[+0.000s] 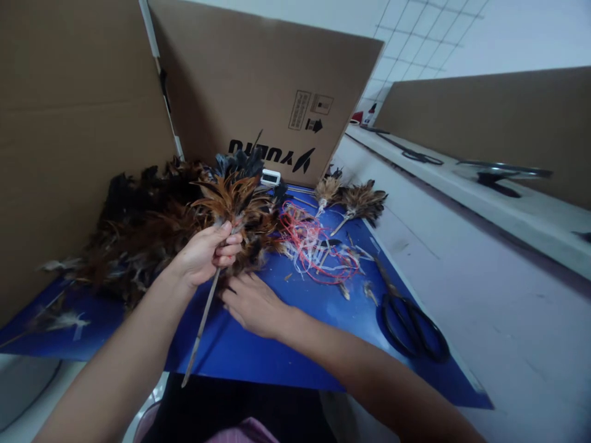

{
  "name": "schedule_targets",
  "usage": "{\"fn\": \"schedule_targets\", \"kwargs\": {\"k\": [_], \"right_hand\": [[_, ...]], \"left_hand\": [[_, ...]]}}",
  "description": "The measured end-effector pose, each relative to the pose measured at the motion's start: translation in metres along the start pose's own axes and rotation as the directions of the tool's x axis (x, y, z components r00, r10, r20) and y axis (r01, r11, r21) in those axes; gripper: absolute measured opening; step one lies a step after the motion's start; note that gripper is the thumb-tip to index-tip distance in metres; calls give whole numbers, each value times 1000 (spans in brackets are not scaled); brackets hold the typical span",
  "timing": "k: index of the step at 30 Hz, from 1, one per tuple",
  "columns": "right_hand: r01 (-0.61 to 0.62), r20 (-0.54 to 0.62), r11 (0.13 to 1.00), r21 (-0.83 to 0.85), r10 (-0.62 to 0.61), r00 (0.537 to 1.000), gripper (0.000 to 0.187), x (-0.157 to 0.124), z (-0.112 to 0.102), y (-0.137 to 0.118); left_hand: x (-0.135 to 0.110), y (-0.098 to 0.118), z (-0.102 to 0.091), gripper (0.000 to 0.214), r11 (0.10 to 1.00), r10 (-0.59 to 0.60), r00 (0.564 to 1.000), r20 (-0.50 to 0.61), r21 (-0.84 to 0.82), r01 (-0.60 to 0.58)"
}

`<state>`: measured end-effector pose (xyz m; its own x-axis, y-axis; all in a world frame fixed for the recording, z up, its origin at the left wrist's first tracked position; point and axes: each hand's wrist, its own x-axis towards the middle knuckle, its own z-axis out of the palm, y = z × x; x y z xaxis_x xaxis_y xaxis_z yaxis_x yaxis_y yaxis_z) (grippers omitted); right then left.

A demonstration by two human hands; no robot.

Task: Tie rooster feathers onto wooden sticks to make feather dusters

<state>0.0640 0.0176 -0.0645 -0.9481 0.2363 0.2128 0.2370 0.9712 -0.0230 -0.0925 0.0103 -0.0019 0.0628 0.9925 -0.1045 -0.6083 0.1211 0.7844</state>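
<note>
My left hand (213, 249) is closed around the thin stick of a feather duster (233, 197), just under its brown and black feathers. The bare stick (202, 329) slants down toward the front edge of the table. Below and to the right, my right hand (253, 304) reaches palm down to the near edge of a heap of loose feathers (138, 240). Its fingers look apart and bent, and their tips are hidden among the feathers; nothing held shows there.
Tangled red and white string (318, 246) lies on the blue table (300, 344). Black-handled scissors (413, 326) rest at the right edge. Two small feather bundles (355, 203) and a white digital timer (270, 178) stand farther back. Cardboard panels (268, 80) wall the back and left.
</note>
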Motion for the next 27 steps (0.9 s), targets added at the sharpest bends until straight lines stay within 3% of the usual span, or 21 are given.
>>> {"fn": "schedule_targets", "kwargs": {"k": [2, 6, 9, 12, 16, 18, 20, 22, 24, 27], "right_hand": [[-1, -38, 1000, -7, 0, 999, 23, 29, 11, 12], [-24, -25, 991, 131, 27, 999, 17, 84, 30, 32], [-52, -33, 978, 202, 60, 998, 14, 103, 34, 37], [12, -64, 982, 191, 1, 998, 15, 90, 29, 35], [158, -234, 977, 145, -121, 965, 20, 37, 15, 36], [95, -260, 988, 119, -61, 964, 23, 10, 6, 43], [-68, -295, 994, 81, 89, 951, 23, -11, -2, 57], [-317, -340, 948, 33, 309, 888, 23, -24, -7, 77], [-558, -358, 830, -2, 520, 775, 29, -32, -10, 99], [-749, -306, 660, 65, 727, 614, 40, -37, -8, 130]], "left_hand": [[0, 2, -1, 13, 1000, -1, 1000, -11, -17, 1], [2, 6, -6, 7, 999, 25, 999, -25, -40, -26], [2, 9, -9, 5, 996, 57, 998, -25, -62, -58], [1, 11, -10, 10, 995, 58, 998, 2, -77, -58], [0, 11, -9, 12, 997, 39, 999, 23, -68, -37], [1, 10, -8, 13, 998, 27, 999, 20, -54, -26], [2, 9, -8, 14, 999, 22, 1000, 14, -35, -21], [3, 8, -8, 14, 1000, 17, 1000, 13, -17, -17], [3, 7, -8, 14, 1000, 11, 1000, 13, -4, -10], [4, 6, -8, 17, 1000, 6, 1000, 0, 9, -6]]}}
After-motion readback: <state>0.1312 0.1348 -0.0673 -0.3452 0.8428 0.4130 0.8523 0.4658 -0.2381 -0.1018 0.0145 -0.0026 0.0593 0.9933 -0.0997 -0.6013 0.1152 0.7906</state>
